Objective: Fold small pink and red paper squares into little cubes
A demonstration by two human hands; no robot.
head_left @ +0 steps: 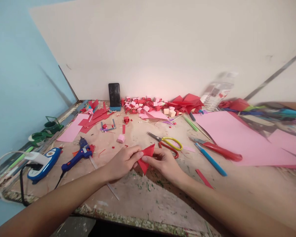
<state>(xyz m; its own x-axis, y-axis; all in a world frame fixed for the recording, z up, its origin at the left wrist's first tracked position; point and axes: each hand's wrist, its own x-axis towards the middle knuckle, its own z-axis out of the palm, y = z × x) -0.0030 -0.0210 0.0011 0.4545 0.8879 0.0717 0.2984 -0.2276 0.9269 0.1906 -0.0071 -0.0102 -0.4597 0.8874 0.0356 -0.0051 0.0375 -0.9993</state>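
A folded piece of red paper point(148, 151) is pinched between both hands over the front middle of the table. My left hand point(124, 161) grips its left side, thumb and fingers pressed together. From the right, my right hand point(164, 161) is closed on the same paper with its thumb on the near face. The paper's corners stick out above and below the fingers; part of it is hidden by them. Just beyond my right hand lie scissors point(166, 140) with yellow and red handles. A small pink paper cube point(121, 138) rests beyond my left hand.
A blue glue gun point(81, 154) and a blue-and-white power strip point(44, 164) lie left. Right are a red utility knife point(219, 149), a blue pen-like tool point(210, 159) and pink paper sheets point(241, 138). A phone point(114, 94) stands behind, beside a pile of paper cubes point(145, 104).
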